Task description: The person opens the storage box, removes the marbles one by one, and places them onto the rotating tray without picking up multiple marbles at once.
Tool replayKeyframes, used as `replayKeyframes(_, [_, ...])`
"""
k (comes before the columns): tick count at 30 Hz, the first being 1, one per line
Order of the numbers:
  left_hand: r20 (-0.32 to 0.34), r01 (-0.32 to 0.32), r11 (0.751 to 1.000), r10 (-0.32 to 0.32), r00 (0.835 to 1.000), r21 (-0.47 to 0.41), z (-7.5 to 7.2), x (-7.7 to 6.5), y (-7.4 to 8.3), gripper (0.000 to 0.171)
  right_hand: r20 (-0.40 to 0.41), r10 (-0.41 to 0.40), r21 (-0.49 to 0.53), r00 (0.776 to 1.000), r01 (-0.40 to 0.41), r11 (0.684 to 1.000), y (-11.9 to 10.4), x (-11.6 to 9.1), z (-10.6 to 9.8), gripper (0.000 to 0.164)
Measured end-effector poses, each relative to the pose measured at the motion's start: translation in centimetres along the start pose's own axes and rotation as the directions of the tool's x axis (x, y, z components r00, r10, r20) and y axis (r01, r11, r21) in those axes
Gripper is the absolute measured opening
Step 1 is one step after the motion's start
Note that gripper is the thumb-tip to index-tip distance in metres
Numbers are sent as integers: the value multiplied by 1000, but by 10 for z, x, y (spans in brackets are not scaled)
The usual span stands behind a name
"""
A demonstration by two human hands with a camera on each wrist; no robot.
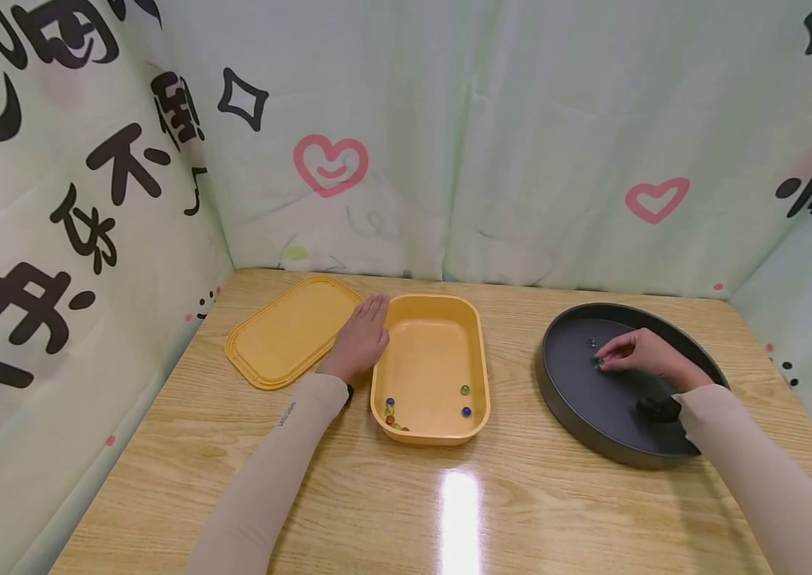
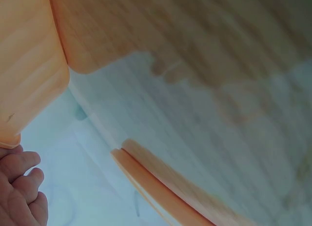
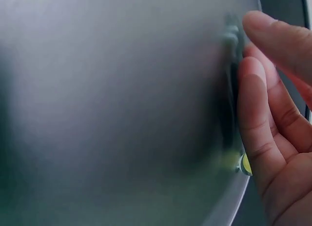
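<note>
My left hand (image 1: 360, 335) rests against the left rim of a yellow plastic box (image 1: 429, 303), its fingers extended; in the left wrist view its fingertips (image 2: 22, 162) are by the box wall. Several glass marbles (image 1: 390, 409) are gathered in the box's near left corner. A green marble (image 1: 465, 390) and a blue marble (image 1: 466, 411) lie towards its near right. My right hand (image 1: 646, 355) reaches into a round dark pan (image 1: 571, 399), fingertips at a clear marble (image 1: 598, 363). In the right wrist view thumb and fingers stand slightly apart. Another marble (image 1: 592, 343) lies just beyond.
A yellow lid (image 1: 298, 331) lies flat on the wooden table (image 1: 377, 495), left of the box. Printed curtains (image 1: 406, 160) hang along the back and both sides. The pan's raised wall stands around the right hand's work.
</note>
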State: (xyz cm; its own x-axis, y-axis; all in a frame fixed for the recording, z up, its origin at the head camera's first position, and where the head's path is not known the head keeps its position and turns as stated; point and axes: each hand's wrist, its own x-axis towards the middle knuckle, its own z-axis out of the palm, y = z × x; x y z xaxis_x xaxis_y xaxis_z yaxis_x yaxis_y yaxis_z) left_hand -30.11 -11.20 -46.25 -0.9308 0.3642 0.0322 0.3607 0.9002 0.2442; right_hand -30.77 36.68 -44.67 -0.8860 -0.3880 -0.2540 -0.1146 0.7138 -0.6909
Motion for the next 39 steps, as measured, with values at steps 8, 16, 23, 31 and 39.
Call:
replayKeyframes(8, [-3,-5,1000,5,1000,-5,0,-1,0,56,-18,1,-54,1000,-2,999,1,2,2,28])
replayKeyframes(16, [4,0,1000,0,1000,7,2,0,0,56,-23,-11,-69,1000,10,998,-1,2,3,27])
replayKeyframes(23, [12,1,1000,-1,1000,-2,0,-1,1,56,-42,-16,-68,999,14,998,-4,-4,-1,31])
replayKeyframes(31, [-1,-15,998,15,1000,-63,-3,-5,2,57,-75,-13,-14,997,12,1000,-18,-10,-16,38])
replayKeyframes(39, [3,0,1000,0,1000,6,-1,-2,1,56,-109,-65,33,992,69,997,-53,-15,-32,39])
